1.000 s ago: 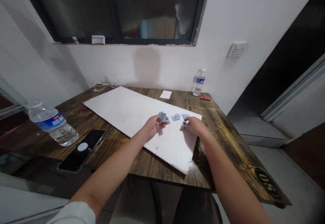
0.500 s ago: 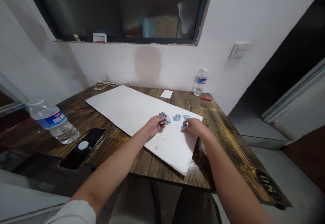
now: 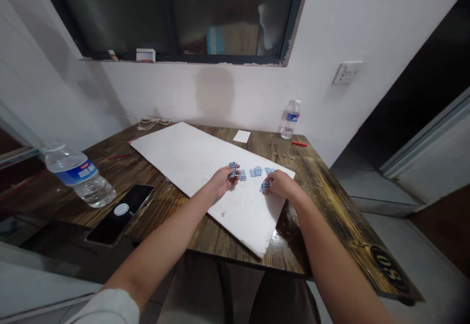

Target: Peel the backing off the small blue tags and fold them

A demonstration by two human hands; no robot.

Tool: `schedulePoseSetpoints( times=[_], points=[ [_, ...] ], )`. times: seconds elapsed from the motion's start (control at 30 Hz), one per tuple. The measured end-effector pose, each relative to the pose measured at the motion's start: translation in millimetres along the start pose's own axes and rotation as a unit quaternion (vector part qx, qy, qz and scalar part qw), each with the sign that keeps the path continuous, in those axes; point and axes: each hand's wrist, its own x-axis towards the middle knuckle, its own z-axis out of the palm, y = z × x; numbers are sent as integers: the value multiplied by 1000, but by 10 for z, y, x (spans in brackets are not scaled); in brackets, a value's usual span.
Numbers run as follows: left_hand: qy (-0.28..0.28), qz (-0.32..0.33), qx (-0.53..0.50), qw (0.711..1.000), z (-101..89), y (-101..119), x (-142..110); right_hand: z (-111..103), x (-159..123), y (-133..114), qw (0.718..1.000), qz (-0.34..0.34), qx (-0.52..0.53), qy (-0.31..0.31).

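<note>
Wht board point(image 3: 172, 152) on wood tbl point(image 3: 330, 201), window point(image 3: 110, 15) behind; L hand point(image 3: 222, 181) grips blue pcs point(image 3: 232, 168), R hand point(image 3: 281, 185) we can't tell.

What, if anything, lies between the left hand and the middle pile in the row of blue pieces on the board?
A nearer pile lies on the board between the left hand and the middle pile, close to that hand; I cannot tell whether they touch. Nothing else visible stands in the way.

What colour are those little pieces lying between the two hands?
The little pieces look blue and whitish; the head view, the only one, shows them best.
</note>
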Motion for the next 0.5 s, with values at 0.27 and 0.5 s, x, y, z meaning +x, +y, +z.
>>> schedulePoseSetpoints(
  times=[0.27,0.5],
  points=[
    [20,-8,-1,1000,3,12,6,-72,-48,-134,998,-18,36,-55],
    [26,-10,3,1000,8,14,17,-112,-80,-154,996,-54,61,-36]
  ],
)
